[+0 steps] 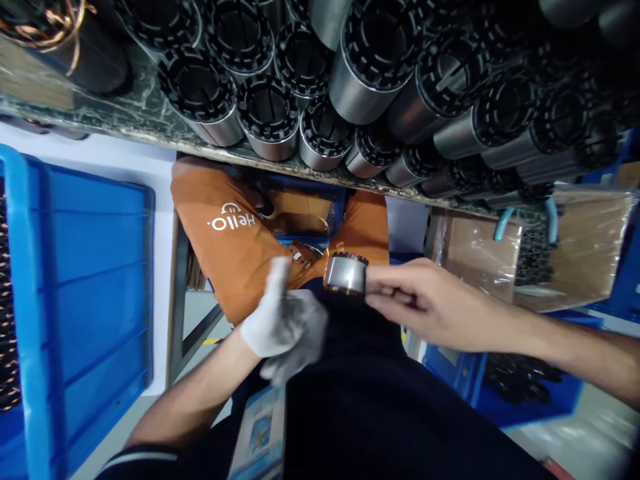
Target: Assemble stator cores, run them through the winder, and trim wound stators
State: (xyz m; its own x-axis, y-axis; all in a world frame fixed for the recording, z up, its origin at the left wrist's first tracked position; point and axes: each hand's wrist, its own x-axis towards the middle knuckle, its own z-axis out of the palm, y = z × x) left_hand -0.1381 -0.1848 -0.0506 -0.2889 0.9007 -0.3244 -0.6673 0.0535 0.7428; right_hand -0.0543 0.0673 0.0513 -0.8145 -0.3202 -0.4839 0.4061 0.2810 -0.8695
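Note:
My right hand (425, 300), bare, pinches a short metal stator core (346, 273) by its right side, in front of my body. The core has a shiny steel ring with a dark toothed rim on top and copper-coloured edging below. To its left is my left hand (287, 327) in a white glove, apart from the core, with the thumb stretched upward. Its other fingers are smeared by motion but look spread, and nothing shows in them. Above both hands, many similar stator cores (267, 117) with black slotted rims stand on the bench (135, 133).
A large blue crate (95, 267) stands at the left. At the right are a plastic-lined box (575, 247), light-blue plier handles (525, 220) and a blue bin (530, 400) of dark parts. A wire-wound piece (75, 40) lies on the bench at top left.

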